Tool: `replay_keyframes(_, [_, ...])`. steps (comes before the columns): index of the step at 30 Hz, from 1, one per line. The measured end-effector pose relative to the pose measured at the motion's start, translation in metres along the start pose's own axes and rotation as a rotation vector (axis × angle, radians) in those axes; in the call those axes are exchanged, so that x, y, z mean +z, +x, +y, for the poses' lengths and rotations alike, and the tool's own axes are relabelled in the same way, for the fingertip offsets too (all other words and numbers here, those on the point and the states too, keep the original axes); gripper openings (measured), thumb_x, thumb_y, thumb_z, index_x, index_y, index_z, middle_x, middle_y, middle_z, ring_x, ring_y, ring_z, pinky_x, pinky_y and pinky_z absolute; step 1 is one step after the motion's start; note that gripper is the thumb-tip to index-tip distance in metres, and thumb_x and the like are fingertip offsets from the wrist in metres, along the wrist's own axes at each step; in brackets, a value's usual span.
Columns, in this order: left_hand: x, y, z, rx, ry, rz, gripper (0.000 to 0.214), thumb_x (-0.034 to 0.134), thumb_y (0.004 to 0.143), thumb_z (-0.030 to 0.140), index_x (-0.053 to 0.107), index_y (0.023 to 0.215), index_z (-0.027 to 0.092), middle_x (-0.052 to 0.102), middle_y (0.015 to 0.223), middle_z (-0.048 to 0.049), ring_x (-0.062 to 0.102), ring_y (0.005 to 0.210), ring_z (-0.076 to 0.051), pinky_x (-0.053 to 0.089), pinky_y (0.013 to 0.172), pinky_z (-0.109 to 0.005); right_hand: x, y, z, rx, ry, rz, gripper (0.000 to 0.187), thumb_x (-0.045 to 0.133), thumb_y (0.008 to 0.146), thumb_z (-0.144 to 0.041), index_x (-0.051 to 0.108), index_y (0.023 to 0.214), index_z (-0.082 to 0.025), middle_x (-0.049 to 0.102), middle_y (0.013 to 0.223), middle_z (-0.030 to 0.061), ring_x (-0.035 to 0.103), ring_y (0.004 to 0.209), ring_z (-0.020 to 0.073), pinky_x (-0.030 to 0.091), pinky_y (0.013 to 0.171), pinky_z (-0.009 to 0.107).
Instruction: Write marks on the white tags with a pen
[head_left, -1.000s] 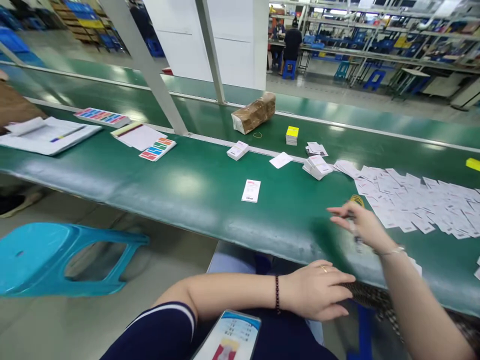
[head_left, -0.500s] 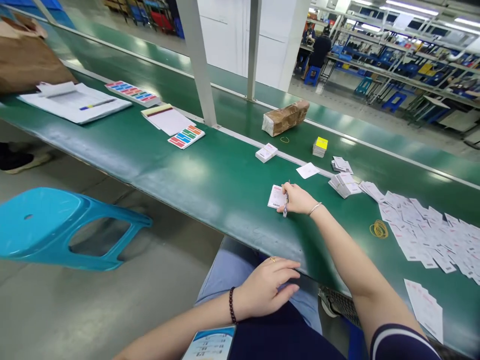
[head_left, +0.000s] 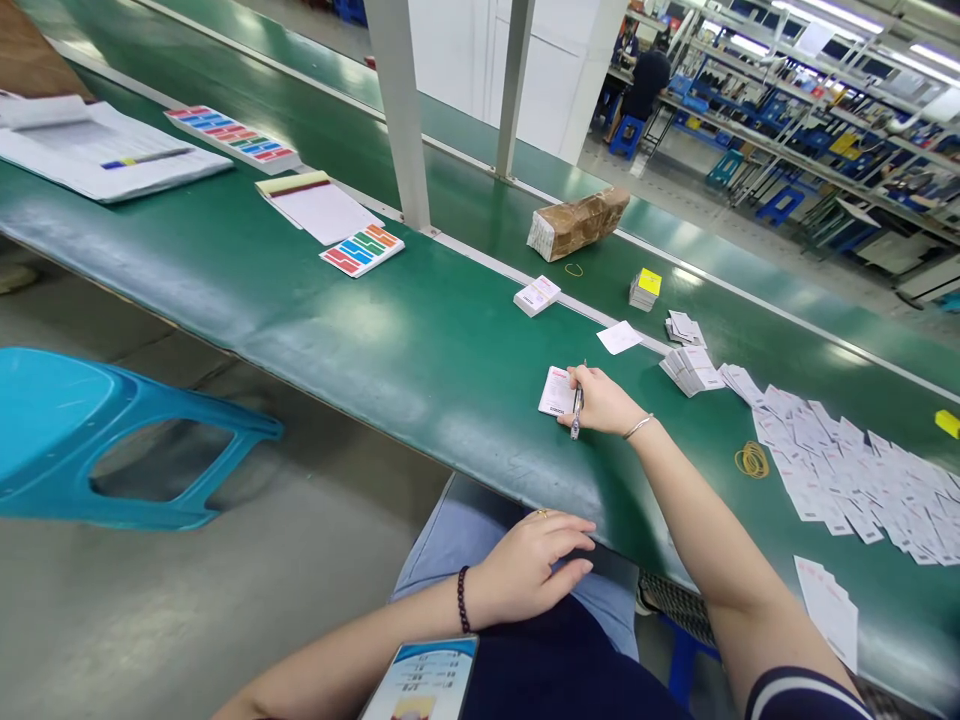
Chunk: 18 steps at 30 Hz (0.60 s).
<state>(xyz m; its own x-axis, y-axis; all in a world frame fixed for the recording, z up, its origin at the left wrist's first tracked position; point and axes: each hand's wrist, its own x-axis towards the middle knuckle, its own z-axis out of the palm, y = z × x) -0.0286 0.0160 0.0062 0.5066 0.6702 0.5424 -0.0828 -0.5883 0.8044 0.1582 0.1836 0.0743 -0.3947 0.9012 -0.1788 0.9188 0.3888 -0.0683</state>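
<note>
My right hand (head_left: pixel 602 402) holds a pen (head_left: pixel 576 425) against its fingers. The thumb and fingertips also touch the right edge of a small white card stack (head_left: pixel 555 391) lying on the green table (head_left: pixel 420 370). My left hand (head_left: pixel 525 568) rests over my lap at the table's front edge, empty, fingers loosely apart. Just beyond the card stack lie a single white slip (head_left: pixel 619 338) and a banded card block (head_left: pixel 537 296). To the right are piled cards (head_left: pixel 691 370) and a wide spread of loose cards (head_left: pixel 847 465).
Rubber bands (head_left: pixel 751 460) lie by the loose cards. A brown-wrapped bundle (head_left: pixel 581 224) and a yellow-topped stack (head_left: pixel 645 288) sit further back. A notepad (head_left: pixel 326 210), colour-printed cards (head_left: pixel 363 250) and papers with a pen are leftward. A metal post (head_left: pixel 401 120) rises midway. A blue stool (head_left: pixel 112 430) stands left.
The view has turned slightly, shifting the left-side things left and downward edges inward. Both hands keep nearly the same pose; the right still has the pen at the card stack.
</note>
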Motion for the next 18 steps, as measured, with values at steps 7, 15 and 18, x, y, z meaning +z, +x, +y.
replay_keyframes(7, [0.001, -0.002, 0.0, -0.021, -0.011, -0.005, 0.018, 0.05, 0.086, 0.025, 0.059, 0.097, 0.013, 0.057, 0.113, -0.0014, 0.053, 0.105, -0.011, 0.038, 0.092, -0.025, -0.005, -0.003, 0.005, 0.004, 0.075, 0.016, 0.059, 0.069, 0.056, -0.05, 0.037, 0.092, -0.016, 0.05, 0.114, 0.0057, 0.045, 0.095, 0.0201, 0.04, 0.081, 0.032])
replay_keyframes(15, [-0.003, -0.007, -0.002, -0.08, -0.019, 0.029, 0.02, 0.05, 0.086, 0.025, 0.06, 0.099, 0.014, 0.057, 0.113, -0.0014, 0.053, 0.104, -0.011, 0.039, 0.092, -0.025, -0.008, -0.012, 0.007, 0.024, 0.226, 0.093, 0.059, 0.071, 0.057, -0.05, 0.032, 0.088, -0.017, 0.047, 0.126, 0.0, 0.05, 0.102, 0.0166, 0.041, 0.082, 0.029])
replay_keyframes(18, [-0.007, -0.007, -0.002, -0.153, -0.088, 0.087, 0.021, 0.05, 0.086, 0.025, 0.061, 0.101, 0.014, 0.058, 0.111, -0.0009, 0.053, 0.104, -0.009, 0.039, 0.093, -0.022, -0.011, -0.023, 0.007, 0.002, 0.293, 0.161, 0.058, 0.072, 0.059, -0.046, 0.03, 0.089, -0.018, 0.046, 0.128, 0.0008, 0.051, 0.106, 0.0157, 0.041, 0.082, 0.028])
